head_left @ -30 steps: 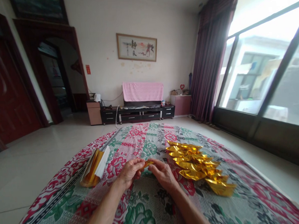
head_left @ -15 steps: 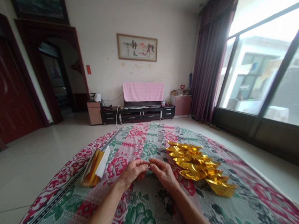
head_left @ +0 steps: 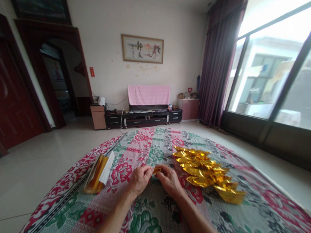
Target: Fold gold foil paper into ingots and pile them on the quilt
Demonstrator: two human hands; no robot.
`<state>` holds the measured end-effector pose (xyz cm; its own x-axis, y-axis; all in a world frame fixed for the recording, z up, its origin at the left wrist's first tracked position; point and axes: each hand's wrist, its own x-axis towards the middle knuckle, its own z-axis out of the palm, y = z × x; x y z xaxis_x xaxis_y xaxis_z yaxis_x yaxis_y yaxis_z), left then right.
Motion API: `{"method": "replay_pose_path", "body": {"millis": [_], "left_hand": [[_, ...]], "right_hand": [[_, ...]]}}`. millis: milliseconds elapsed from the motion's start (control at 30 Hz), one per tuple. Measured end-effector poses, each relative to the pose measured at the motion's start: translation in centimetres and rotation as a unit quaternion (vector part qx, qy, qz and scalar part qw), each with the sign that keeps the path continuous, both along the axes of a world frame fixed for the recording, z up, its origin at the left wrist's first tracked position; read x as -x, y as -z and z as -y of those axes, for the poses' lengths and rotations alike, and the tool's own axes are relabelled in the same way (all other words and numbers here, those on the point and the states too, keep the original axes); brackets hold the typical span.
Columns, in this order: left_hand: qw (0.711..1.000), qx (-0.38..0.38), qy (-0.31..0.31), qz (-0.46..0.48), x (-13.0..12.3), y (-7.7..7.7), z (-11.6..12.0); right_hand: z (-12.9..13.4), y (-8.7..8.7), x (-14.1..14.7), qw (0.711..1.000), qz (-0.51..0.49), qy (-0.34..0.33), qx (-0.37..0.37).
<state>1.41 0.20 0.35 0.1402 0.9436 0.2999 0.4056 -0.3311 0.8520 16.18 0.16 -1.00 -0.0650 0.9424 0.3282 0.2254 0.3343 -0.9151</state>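
My left hand (head_left: 140, 179) and my right hand (head_left: 169, 178) meet over the middle of the flowered cloth (head_left: 144, 228). Between their fingertips is a small piece of gold foil paper (head_left: 156, 170), pinched from both sides and mostly hidden by the fingers. To the right of my right hand, several folded gold paper ingots (head_left: 200, 181) lie in overlapping rows. Left of my left hand rests a curled stack of gold foil paper sheets (head_left: 98, 173) with white backs.
A low black TV cabinet (head_left: 147, 119) stands by the far wall, with a pink cloth (head_left: 149, 95) draped over the thing on it. A purple curtain (head_left: 215, 64) and a large window (head_left: 270, 79) are on the right, a dark red door (head_left: 10, 79) on the left.
My fingers have shifted a little along the foil paper, and slightly more gold shows between them. The ingots and the sheet stack stay where they were.
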Motion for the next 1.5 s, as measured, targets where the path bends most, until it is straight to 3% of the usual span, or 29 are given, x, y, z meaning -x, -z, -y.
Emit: {"method": "replay_pose_path", "body": {"millis": [300, 567, 733, 933, 1300, 1500], "left_hand": [[0.999, -0.034, 0.003, -0.038, 0.4, 0.1, -0.3], [0.999, -0.035, -0.013, 0.008, 0.1, 0.2, -0.1], [0.999, 0.012, -0.001, 0.036, 0.1, 0.0, 0.1], [0.991, 0.067, 0.041, 0.111, 0.2, -0.3, 0.2], [0.986, 0.107, -0.003, 0.127, 0.1, 0.4, -0.5], [0.975, 0.157, -0.011, 0.159, 0.1, 0.7, -0.8]], "right_hand": [[0.9, -1.6, 0.0, 0.997, 0.068, 0.016, -0.014], [0.7, -1.0, 0.2, 0.996, 0.071, 0.021, -0.048], [0.5, -0.8, 0.2, 1.0, 0.013, -0.009, -0.009], [0.0, -0.3, 0.5, 0.997, -0.046, 0.022, 0.051], [0.4, 0.0, 0.9, 0.998, -0.023, 0.065, -0.001], [0.7, -0.5, 0.8, 0.999, -0.019, 0.036, -0.002]]}}
